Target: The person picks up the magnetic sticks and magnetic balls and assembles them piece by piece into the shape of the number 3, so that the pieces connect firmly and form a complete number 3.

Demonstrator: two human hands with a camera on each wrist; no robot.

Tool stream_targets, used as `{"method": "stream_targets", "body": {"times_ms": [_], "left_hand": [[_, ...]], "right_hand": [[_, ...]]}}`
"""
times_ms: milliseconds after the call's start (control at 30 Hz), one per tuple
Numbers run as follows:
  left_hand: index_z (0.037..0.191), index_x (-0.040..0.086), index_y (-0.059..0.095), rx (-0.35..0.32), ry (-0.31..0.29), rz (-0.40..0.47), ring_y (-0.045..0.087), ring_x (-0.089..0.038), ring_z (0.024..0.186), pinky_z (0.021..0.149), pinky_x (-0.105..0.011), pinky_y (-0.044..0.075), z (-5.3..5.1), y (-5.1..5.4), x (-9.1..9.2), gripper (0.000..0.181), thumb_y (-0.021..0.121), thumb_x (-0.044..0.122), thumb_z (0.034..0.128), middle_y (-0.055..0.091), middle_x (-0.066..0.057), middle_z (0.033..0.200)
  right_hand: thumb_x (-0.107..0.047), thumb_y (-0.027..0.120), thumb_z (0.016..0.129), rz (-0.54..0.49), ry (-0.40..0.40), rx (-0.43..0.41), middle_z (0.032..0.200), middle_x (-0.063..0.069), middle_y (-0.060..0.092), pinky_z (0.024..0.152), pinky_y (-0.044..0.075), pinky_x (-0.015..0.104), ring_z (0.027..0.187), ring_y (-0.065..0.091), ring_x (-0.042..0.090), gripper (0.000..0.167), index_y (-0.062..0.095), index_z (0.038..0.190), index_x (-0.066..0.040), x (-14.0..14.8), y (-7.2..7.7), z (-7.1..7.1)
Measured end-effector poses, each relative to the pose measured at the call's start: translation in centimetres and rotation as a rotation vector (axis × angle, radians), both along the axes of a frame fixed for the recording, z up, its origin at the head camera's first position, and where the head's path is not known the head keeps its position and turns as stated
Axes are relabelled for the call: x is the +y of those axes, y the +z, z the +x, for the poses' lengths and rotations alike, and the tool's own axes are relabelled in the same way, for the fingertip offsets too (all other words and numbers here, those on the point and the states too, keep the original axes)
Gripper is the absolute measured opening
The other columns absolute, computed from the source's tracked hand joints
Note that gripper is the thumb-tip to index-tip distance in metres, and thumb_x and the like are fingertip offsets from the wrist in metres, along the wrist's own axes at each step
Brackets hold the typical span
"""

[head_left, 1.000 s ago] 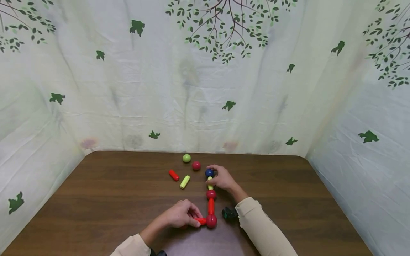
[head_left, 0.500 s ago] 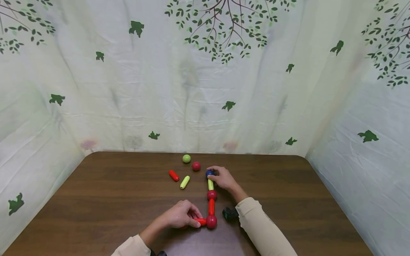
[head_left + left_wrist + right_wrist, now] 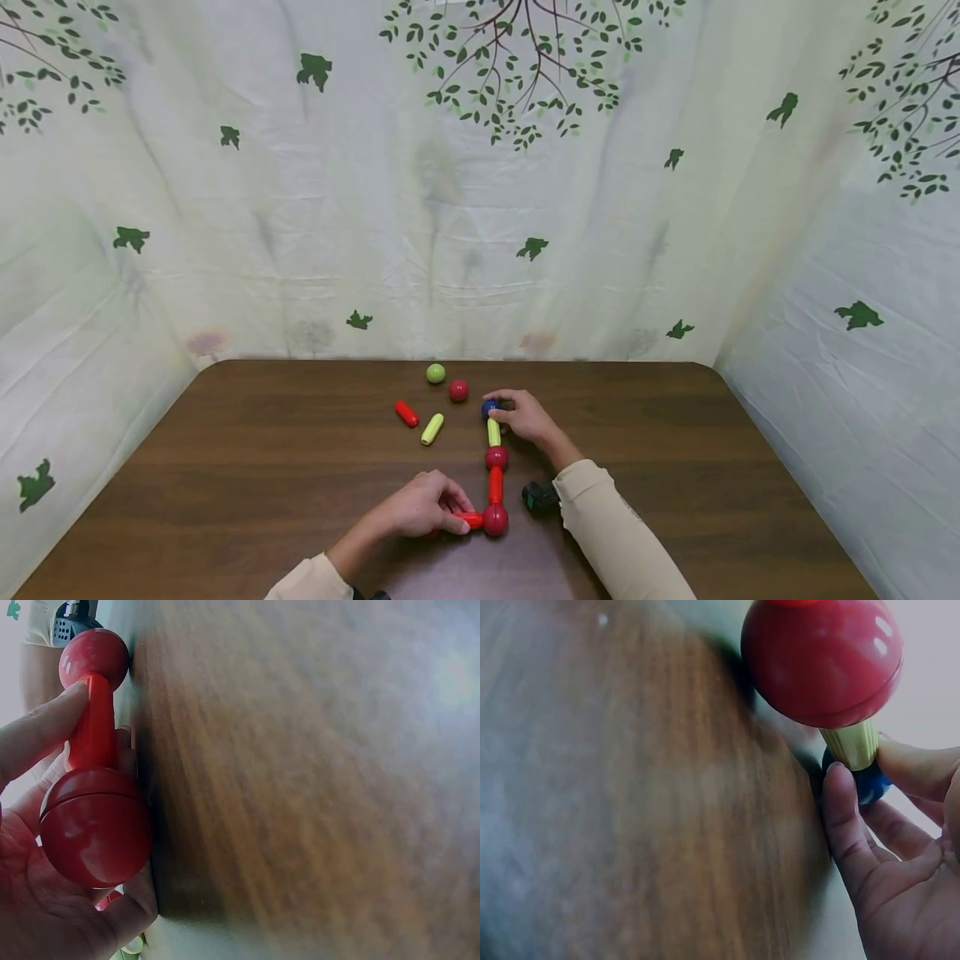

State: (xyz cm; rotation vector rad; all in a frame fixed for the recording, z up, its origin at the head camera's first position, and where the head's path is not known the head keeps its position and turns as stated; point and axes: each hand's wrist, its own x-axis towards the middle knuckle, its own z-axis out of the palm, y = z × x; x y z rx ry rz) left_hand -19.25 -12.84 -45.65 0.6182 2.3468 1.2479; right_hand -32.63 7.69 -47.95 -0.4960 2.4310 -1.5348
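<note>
Apparently the step in hand is fitting the blue ball [image 3: 490, 407] to the end of the joined yellow rod [image 3: 493, 433]. The right hand [image 3: 525, 417] has a narrow grip, thumb and fingers curled round that ball, with a fingertip close to where ball and rod meet. Whether the joint is fully seated cannot be told.

From the right grip back towards the person run the middle red ball [image 3: 497, 457], a linking red rod [image 3: 496, 485] and the corner red ball [image 3: 495, 520]. There the line turns towards the left hand [image 3: 426, 505], which pinches the held red rod [image 3: 471, 520], just beside the corner. At that rod's other end, by the left palm, sits the end red ball [image 3: 97, 832].

To the left of the right grip, all apart from it, lie the loose yellow rod [image 3: 432, 429], the loose red rod [image 3: 407, 413], the loose red ball [image 3: 458, 391] and the green ball [image 3: 436, 373] on the table [image 3: 285, 483].

The next move seems to call for a straight push along the yellow rod, with the left grip steadying the corner so the line does not swing.
</note>
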Motion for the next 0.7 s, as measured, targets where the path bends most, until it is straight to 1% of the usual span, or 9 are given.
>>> {"method": "stream_targets", "body": {"times_ms": [200, 333, 500, 600, 700], "left_hand": [[0.085, 0.006, 0.073, 0.005, 0.002, -0.003, 0.054, -0.008, 0.062, 0.055, -0.022, 0.042, 0.01, -0.04, 0.09, 0.009, 0.080, 0.003, 0.0792, 0.064, 0.003, 0.070], [0.085, 0.006, 0.073, 0.003, 0.003, -0.006, 0.054, -0.008, 0.061, 0.053, -0.023, 0.043, 0.05, -0.09, 0.10, 0.009, 0.080, 0.004, 0.0795, 0.064, 0.003, 0.071], [0.085, 0.006, 0.073, -0.001, 0.000, -0.006, 0.054, -0.009, 0.061, 0.052, -0.023, 0.043, 0.04, -0.04, 0.07, 0.009, 0.080, 0.003, 0.0795, 0.064, 0.003, 0.071], [0.085, 0.007, 0.073, 0.002, -0.001, -0.011, 0.054, -0.009, 0.062, 0.053, -0.023, 0.043, -0.04, -0.01, 0.07, 0.009, 0.080, 0.003, 0.0795, 0.064, 0.003, 0.071], [0.085, 0.006, 0.074, 0.009, -0.004, -0.012, 0.054, -0.008, 0.062, 0.054, -0.022, 0.043, -0.11, -0.03, 0.01, 0.009, 0.080, 0.003, 0.0794, 0.064, 0.003, 0.071]], "right_hand": [[-0.003, 0.063, 0.095, -0.008, -0.006, 0.010, 0.108, 0.017, 0.062, 0.066, 0.056, 0.033, 0.074, 0.059, 0.021, 0.028, 0.064, 0.122, 0.002, 0.23, 0.01, 0.09], [-0.001, 0.063, 0.094, -0.027, -0.021, 0.014, 0.108, 0.018, 0.063, 0.067, 0.056, 0.034, 0.077, 0.060, 0.021, 0.028, 0.064, 0.121, 0.004, 0.29, -0.12, 0.16], [0.001, 0.064, 0.093, -0.069, -0.048, -0.003, 0.109, 0.019, 0.063, 0.069, 0.057, 0.036, 0.083, 0.061, 0.023, 0.028, 0.064, 0.121, 0.004, 0.28, -0.35, 0.17], [0.001, 0.063, 0.093, -0.077, -0.049, -0.005, 0.110, 0.019, 0.063, 0.069, 0.057, 0.036, 0.083, 0.061, 0.022, 0.028, 0.064, 0.122, 0.005, 0.30, -0.32, 0.19], [-0.001, 0.063, 0.094, -0.061, -0.042, 0.004, 0.110, 0.018, 0.062, 0.067, 0.057, 0.034, 0.081, 0.060, 0.022, 0.029, 0.064, 0.122, 0.004, 0.38, -0.25, 0.21]]}}
